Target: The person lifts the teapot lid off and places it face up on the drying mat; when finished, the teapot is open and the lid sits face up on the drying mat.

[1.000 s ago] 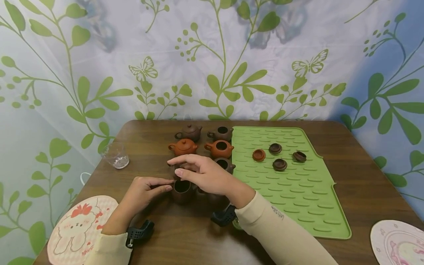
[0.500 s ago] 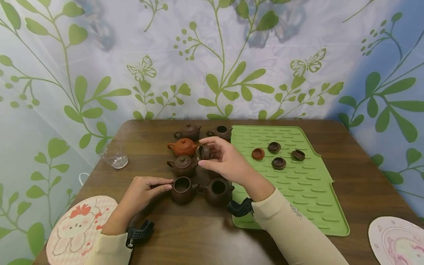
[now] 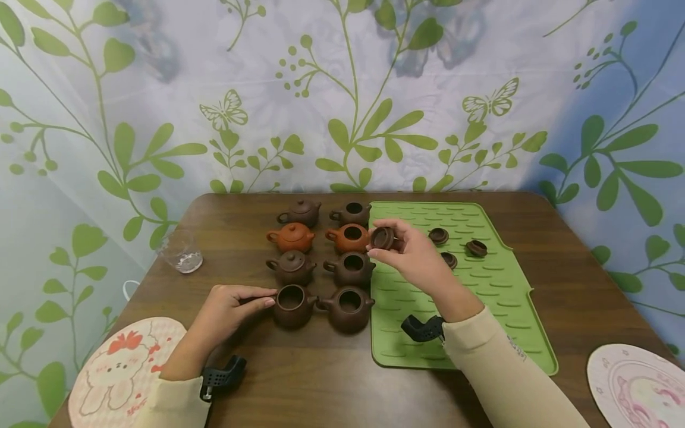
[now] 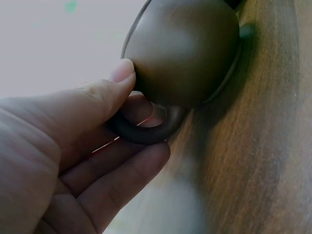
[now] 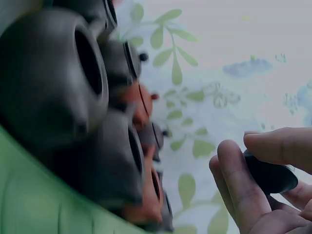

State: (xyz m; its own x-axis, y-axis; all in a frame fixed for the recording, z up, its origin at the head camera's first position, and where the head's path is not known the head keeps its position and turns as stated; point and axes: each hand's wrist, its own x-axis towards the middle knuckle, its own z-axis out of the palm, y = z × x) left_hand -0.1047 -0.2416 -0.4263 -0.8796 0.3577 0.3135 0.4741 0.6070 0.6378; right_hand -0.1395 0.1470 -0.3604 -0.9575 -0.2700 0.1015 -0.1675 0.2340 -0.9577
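My left hand (image 3: 227,315) pinches the handle of a lidless dark brown teapot (image 3: 291,316) at the front left of the teapot group. In the left wrist view, thumb and fingers close on its looped handle (image 4: 146,135), and the pot stands on the table. Raised over the left edge of the green mat, my right hand (image 3: 417,255) holds a dark brown teapot lid (image 3: 382,238), its hollow underside facing the head camera. The right wrist view shows this lid (image 5: 274,176) between thumb and fingers. Another lidless dark teapot (image 3: 349,318) stands just right of the first.
Behind are lidded teapots, one orange (image 3: 294,238), and lidless ones, one orange (image 3: 350,239). Dark lids (image 3: 476,248) lie on the green drying mat (image 3: 471,309). A clear glass (image 3: 184,255) stands left. Round placemats (image 3: 120,377) lie at both sides.
My right hand has moved right from above the front left teapot to the mat, carrying the dark lid, and now covers where the orange lid lay. The left hand stays on the handle.
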